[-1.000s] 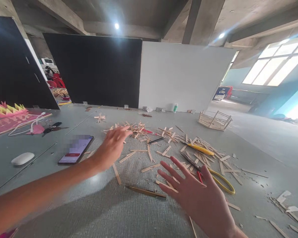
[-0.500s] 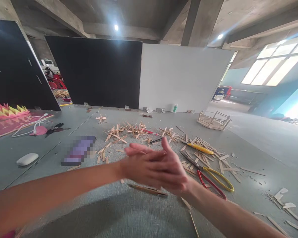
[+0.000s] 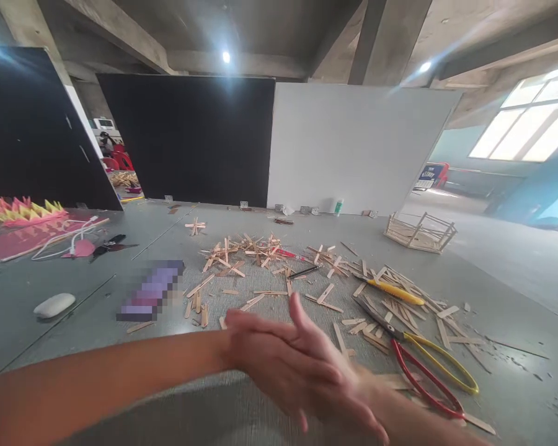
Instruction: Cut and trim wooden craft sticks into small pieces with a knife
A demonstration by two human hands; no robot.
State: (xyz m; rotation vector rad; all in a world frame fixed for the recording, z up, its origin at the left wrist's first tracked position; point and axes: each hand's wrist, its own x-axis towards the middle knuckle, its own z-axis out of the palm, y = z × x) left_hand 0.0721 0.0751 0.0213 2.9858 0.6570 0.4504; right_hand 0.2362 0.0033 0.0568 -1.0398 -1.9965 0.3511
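Observation:
Near the bottom middle my left hand (image 3: 274, 362) lies across my right hand (image 3: 323, 347), palm against palm. The fingers of both are stretched out, and the right thumb points up. No object shows between them, though the space between the palms is hidden. Behind the hands lie scattered wooden craft sticks (image 3: 325, 293), some crossed into star-like pieces (image 3: 227, 251). To the right of my right hand is a cutting tool (image 3: 400, 341) with one red and one yellow handle. Just beyond it lies a yellow-handled tool (image 3: 395, 291).
A phone-like blurred object (image 3: 152, 290) and a white case (image 3: 54, 306) lie left. Farther left are a white cable (image 3: 81, 230) and a pink-and-yellow paper piece (image 3: 28, 212). A stick frame (image 3: 421, 234) stands back right. Black (image 3: 190, 142) and white panels (image 3: 353, 145) rise behind the grey surface.
My joined hands have moved down and nearer, and the left fingers now slant further down to the right. The view has shifted slightly; the tools and sticks appear otherwise unmoved.

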